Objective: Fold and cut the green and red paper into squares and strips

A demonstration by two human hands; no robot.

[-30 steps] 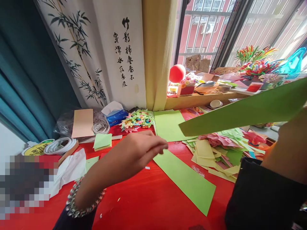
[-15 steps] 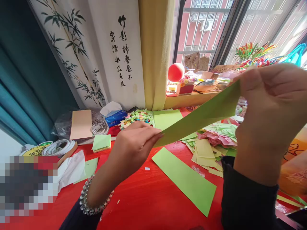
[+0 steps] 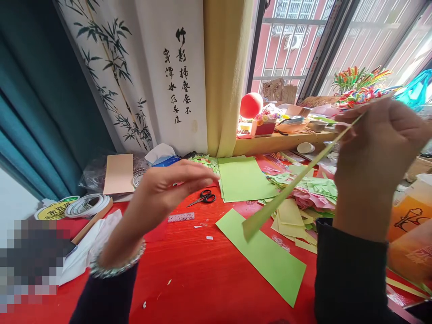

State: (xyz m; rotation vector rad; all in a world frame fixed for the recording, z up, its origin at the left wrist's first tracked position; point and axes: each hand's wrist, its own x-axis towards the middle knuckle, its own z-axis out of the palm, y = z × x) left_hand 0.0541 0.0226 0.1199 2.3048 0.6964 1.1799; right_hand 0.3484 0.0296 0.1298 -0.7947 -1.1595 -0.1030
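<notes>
pinching the upper end of a long green paper strip in the right hand, raised near the window, fingers closed on the paper. strip seen nearly edge-on, slanting down and to the left from that hand, its lower free end hanging above the red counter, just over another green paper strip lying flat there. left hand held up over the counter, fingers stretched out and loosely parted, holding nothing, apart from the raised strip. beaded bracelet round the left wrist, dark sleeves on both arms.

beyond the left hand, black-handled scissors lying on the counter, and past them a stack of green sheets. beside the stack, toward the right, a loose heap of yellow, green and pink paper scraps, partly under the raised strip. at the far left, rolls of tape, a tan card, and a blue tissue pack against the curtain. white crumpled paper near the left forearm. on the window sill, a red ball and bowls and colourful paper flowers. at the right edge, an orange printed cup, partly cut off.
</notes>
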